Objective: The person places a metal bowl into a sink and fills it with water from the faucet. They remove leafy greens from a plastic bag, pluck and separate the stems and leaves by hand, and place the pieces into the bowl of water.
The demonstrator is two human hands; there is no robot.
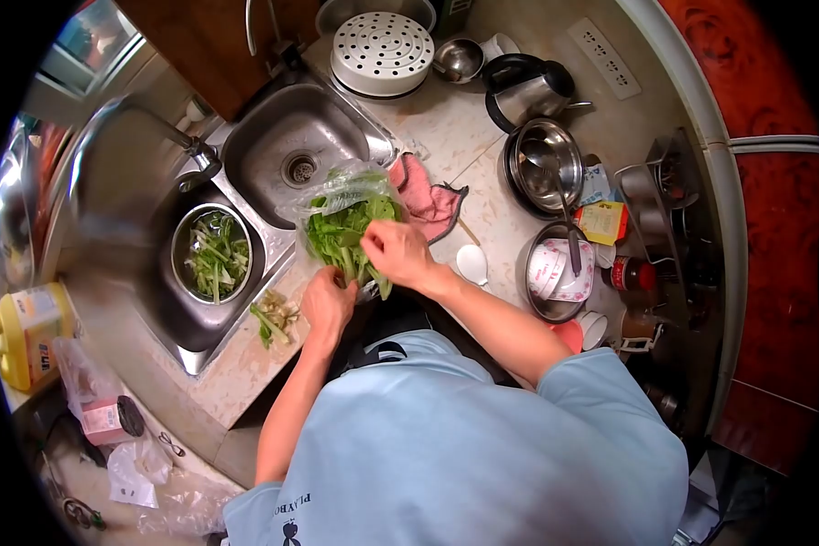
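A clear plastic bag (pixel 362 173) with leafy greens (pixel 344 227) inside lies at the counter edge in front of the sink, its mouth toward me. My left hand (pixel 328 302) is closed at the near left edge of the bag, fingers bent around it. Over the stems at the right, my right hand (pixel 398 252) is closed in a curled grip; its fingertips are partly hidden. Beside my left hand sits a small pile of trimmed stem ends (pixel 277 316). Cut greens fill a round metal bowl (pixel 178 244) in the left sink basin.
A pink cloth (pixel 425 202) and a white spoon (pixel 471 264) lie right of the bag. Beyond are a white perforated steamer (pixel 382 53), a kettle (pixel 525 94) and metal bowls (pixel 566 146). The faucet (pixel 200 164) overhangs the sink (pixel 246 136). A yellow jug (pixel 35 332) stands far left.
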